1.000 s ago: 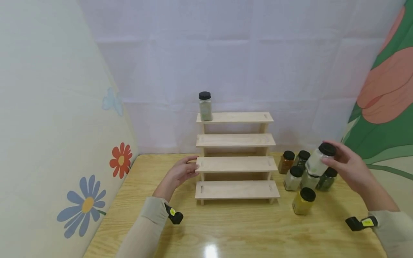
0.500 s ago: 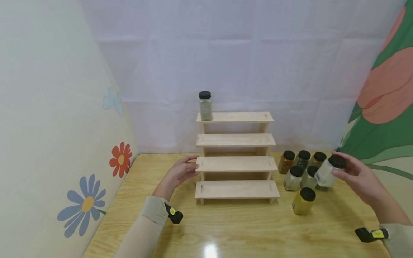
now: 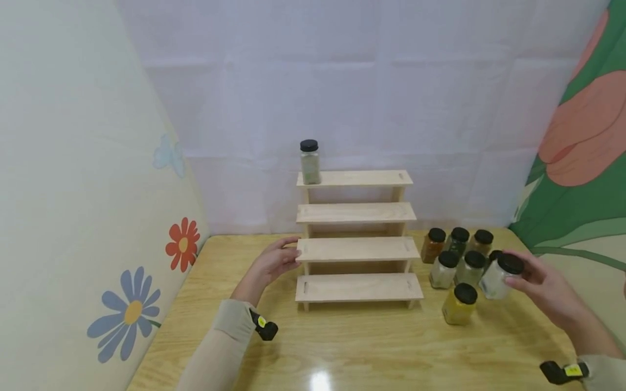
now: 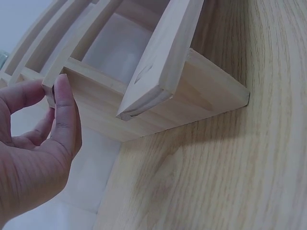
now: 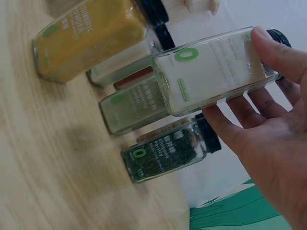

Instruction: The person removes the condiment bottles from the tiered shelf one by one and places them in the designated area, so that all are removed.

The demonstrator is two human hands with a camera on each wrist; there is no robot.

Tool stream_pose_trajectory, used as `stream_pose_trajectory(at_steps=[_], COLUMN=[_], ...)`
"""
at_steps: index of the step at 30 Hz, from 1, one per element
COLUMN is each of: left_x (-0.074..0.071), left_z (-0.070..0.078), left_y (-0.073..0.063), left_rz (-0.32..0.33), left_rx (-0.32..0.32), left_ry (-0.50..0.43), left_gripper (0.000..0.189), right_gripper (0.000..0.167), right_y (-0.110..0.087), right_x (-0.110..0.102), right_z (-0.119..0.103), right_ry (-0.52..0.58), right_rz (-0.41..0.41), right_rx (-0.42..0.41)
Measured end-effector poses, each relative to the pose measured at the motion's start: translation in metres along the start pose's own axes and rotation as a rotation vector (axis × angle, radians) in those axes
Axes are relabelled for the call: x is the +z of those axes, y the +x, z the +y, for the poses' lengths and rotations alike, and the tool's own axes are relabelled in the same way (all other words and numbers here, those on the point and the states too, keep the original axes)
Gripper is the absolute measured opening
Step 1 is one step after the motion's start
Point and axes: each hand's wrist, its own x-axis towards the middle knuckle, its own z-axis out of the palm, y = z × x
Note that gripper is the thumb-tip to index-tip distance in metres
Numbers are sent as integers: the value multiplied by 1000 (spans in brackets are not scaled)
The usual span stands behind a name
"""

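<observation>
My right hand [image 3: 550, 288] grips a spice jar of white powder [image 5: 211, 72] with a black lid, thumb on one side and fingers on the other. In the right wrist view its base is raised off the table. Beside it stand a jar of dark green herbs [image 5: 165, 153], a grey-green powder jar [image 5: 134, 108] and a yellow turmeric jar [image 3: 458, 310]. My left hand [image 3: 274, 260] pinches the left end of a shelf on the wooden four-step rack [image 3: 359, 248], between thumb and fingers in the left wrist view. A pale green jar [image 3: 310, 165] stands on the top step's left end.
Behind the held jar are an orange-brown jar [image 3: 433, 248], a dark jar [image 3: 457, 243], a brown jar [image 3: 481, 244] and a whitish jar [image 3: 443, 272]. A white cloth [image 3: 352, 108] hangs behind the table [image 3: 371, 347]; printed panels flank both sides.
My right hand has carried the white powder jar rightward, then lower toward the table, uncovering the brown jar behind. My left hand stays on the rack.
</observation>
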Motion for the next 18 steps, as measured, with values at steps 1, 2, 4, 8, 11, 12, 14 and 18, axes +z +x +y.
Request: stream_pose_trajectory(at_steps=[1, 2, 4, 8, 11, 12, 14, 18], left_x=[0, 1, 1, 2, 3, 3, 3, 2], left_z=[0, 0, 0, -1, -2, -2, -1, -1], left_y=[0, 0, 0, 1, 1, 1, 1, 0], left_rz=[4, 7, 10, 2, 1, 2, 0, -1], left_rx=[-1, -2, -3, 1, 2, 1, 3, 7], left_ry=[-3, -5, -8, -15, -25, -27, -27, -26], left_gripper=[64, 64, 63, 63, 62, 62, 62, 62], right_gripper=[60, 60, 60, 59, 57, 57, 57, 56], right_y=[-1, -2, -5, -9, -11, -12, -13, -15], right_x=[0, 0, -1, -2, -2, -2, -1, -1], right_z=[2, 4, 8, 15, 19, 20, 23, 26], right_ry=[-6, -9, -23, -115, -168, -169, -174, -205], right_rz=[3, 3, 2, 9, 19, 16, 14, 16], right_rx=[4, 12, 33, 73, 83, 84, 88, 126])
